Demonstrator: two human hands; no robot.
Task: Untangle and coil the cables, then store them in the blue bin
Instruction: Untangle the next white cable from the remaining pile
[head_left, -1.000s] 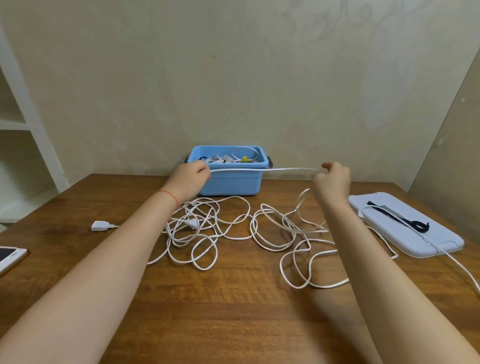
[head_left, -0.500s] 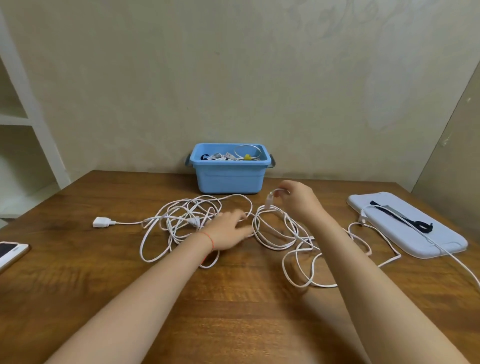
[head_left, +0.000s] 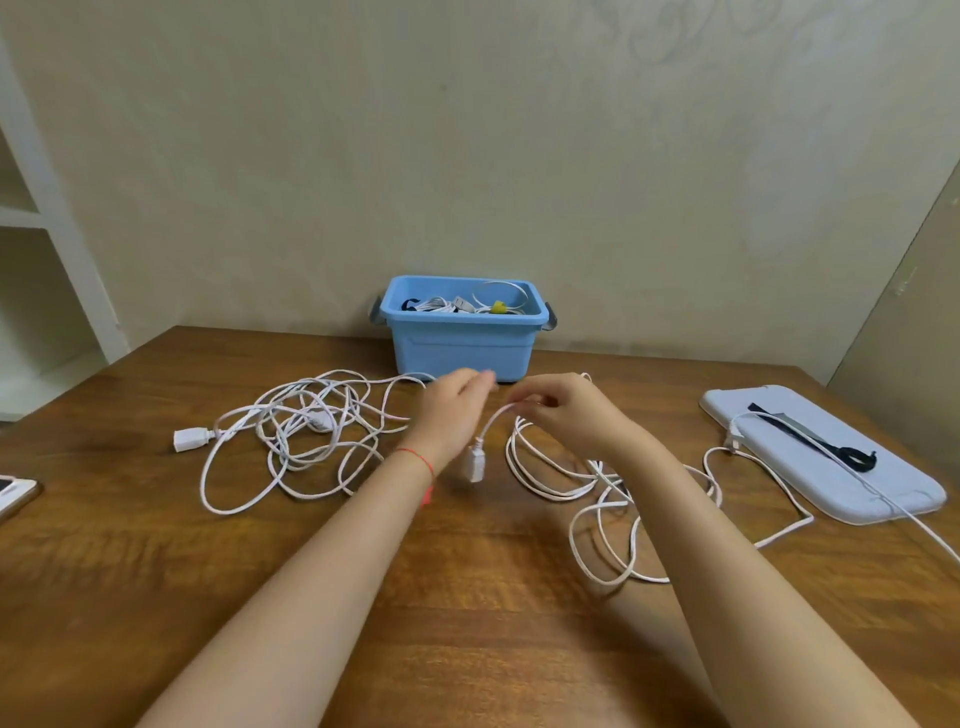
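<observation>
**Start the coil from the free plug end**

Your right hand (head_left: 563, 415), just right of centre, pinches the white cable (head_left: 550, 488) a little behind its plug (head_left: 474, 464), which dangles clear of the table (head_left: 467, 649). Your left hand (head_left: 453, 410) is blurred beside it, fingers extended; I cannot tell whether it holds anything. The blue bin (head_left: 462, 345) waits at centre back, some cables already inside. Keep that pinch and draw even loops from the right-hand heap only, easing gently so nothing drags the tangled bundle (head_left: 306, 436) at centre left along.

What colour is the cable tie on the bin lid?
Black cable tie, on the pale lid; head view.
</observation>
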